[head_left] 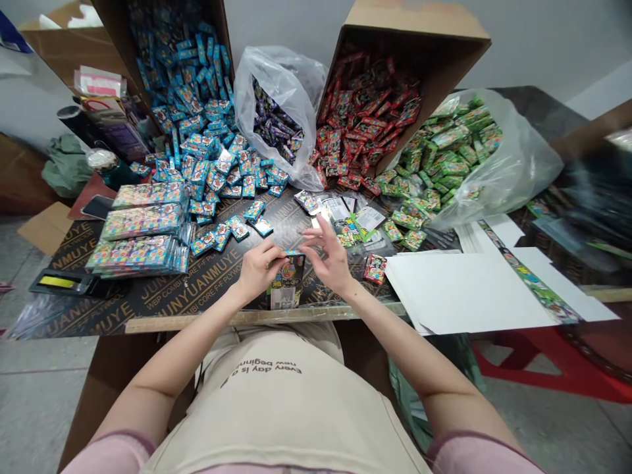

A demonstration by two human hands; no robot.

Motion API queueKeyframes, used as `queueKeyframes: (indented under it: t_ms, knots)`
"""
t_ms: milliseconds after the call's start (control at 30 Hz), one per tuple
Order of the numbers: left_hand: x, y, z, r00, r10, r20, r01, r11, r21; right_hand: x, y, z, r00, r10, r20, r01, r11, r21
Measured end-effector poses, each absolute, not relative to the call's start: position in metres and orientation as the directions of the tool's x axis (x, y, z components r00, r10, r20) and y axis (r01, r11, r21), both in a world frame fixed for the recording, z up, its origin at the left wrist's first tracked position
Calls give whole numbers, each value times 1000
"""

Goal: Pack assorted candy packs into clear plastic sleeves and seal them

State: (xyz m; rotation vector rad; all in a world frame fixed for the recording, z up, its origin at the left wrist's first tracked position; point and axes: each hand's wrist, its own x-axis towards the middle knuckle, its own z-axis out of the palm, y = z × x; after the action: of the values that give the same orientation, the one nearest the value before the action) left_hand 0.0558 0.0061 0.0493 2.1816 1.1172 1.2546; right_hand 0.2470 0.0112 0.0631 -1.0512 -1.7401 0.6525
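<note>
At a dark plywood table (162,293), a person's left hand (257,270) pinches the top of a dark printed packet (286,283) near the front edge, while the right hand (328,257) sits just beside it, loosely open with fingers spread; whether its thumb touches the packet cannot be told. Behind them spill small blue boxes (197,164), red boxes (365,125) and green boxes (444,158).
</note>
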Motion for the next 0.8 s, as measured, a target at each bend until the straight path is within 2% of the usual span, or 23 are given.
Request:
queueKeyframes:
  t_ms: [100,233,333,567,800]
  knots:
    - [53,5,52,306,788,534,445,-614,652,249,17,85,-132,886,444,380,459,-803]
    - [49,5,56,273,829,489,407,-560,722,241,25,108,-298,897,325,309,413,-857]
    - [47,6,57,213,852,479,363,-524,771,233,25,109,-394,885,250,289,377,-880]
    - [46,8,54,171,869,464,340,-494,800,233,30,94,-386,907,167,292,292,-911]
    - [46,9,50,166,854,493,350,-519,780,236,33,106,-426,873,236,456,432,-778]
